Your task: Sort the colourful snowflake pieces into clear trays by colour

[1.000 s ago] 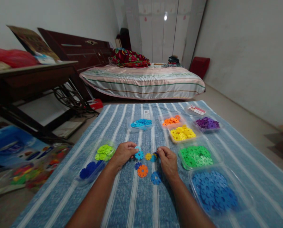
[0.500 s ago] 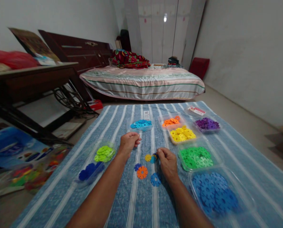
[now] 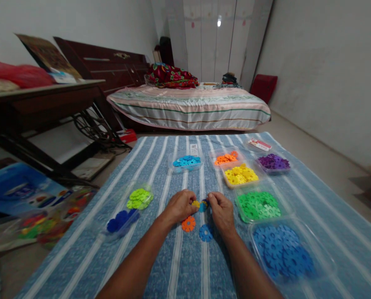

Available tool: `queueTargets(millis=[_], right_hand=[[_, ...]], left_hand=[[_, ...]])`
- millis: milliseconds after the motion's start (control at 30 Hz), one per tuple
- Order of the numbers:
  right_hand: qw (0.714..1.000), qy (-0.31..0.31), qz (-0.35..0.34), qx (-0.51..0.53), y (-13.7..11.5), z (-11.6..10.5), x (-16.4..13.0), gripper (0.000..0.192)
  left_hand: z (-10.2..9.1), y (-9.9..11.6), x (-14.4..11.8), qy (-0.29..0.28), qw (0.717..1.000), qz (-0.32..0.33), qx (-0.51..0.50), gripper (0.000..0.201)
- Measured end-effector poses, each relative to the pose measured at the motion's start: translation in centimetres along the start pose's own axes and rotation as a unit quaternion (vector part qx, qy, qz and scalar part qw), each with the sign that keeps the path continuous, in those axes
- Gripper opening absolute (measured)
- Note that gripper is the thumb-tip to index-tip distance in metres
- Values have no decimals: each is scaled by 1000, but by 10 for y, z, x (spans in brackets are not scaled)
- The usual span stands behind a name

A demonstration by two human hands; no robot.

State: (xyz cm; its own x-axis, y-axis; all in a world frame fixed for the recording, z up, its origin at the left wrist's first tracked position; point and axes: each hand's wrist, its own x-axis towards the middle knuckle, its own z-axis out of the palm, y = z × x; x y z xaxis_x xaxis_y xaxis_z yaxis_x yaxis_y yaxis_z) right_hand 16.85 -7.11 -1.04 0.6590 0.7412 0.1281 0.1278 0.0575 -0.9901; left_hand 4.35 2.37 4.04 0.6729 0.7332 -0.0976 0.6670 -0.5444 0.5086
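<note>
My left hand (image 3: 181, 206) is closed at the edge of a yellow notched plastic disc (image 3: 196, 204), thumb and fingers pinched on it. Close by on the right, my right hand (image 3: 222, 211) pinches a dark disc, mostly hidden by its fingers. A light blue notched disc (image 3: 202, 207) sits between the two hands, beside the dark one; whether they are joined I cannot tell. Below my hands an orange notched disc (image 3: 188, 224) and a blue notched disc (image 3: 206, 233) lie flat on the striped cloth (image 3: 160, 265).
Clear tubs of discs stand around: purple (image 3: 273, 161), orange (image 3: 225, 159), yellow (image 3: 241, 174), green (image 3: 258, 205) and blue (image 3: 281, 251) rightward, light blue (image 3: 186, 161) behind, lime (image 3: 140, 198) and dark blue (image 3: 122, 220) on the left. A bed (image 3: 188, 108) stands beyond.
My left hand has come down and right from above the cloth to the yellow disc and closed on it. The small dark blue disc beside the orange one is now hidden. My right hand stays nearly still.
</note>
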Motion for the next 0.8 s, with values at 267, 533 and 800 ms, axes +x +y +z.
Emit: queueTargets(millis=[267,533,800], right_hand=[[1000,0,-1,4,-1,0,0,32],[1000,2,-1,1,-1,0,0,32],[1000,1,4,-2,-6,0,1,32]], left_hand=[[5,-13,3,-6,989,-41,-139,15],[-7,-5,7,-20,968,-78,-238,18],[-6,11,17,21,965,-80,-249,12]])
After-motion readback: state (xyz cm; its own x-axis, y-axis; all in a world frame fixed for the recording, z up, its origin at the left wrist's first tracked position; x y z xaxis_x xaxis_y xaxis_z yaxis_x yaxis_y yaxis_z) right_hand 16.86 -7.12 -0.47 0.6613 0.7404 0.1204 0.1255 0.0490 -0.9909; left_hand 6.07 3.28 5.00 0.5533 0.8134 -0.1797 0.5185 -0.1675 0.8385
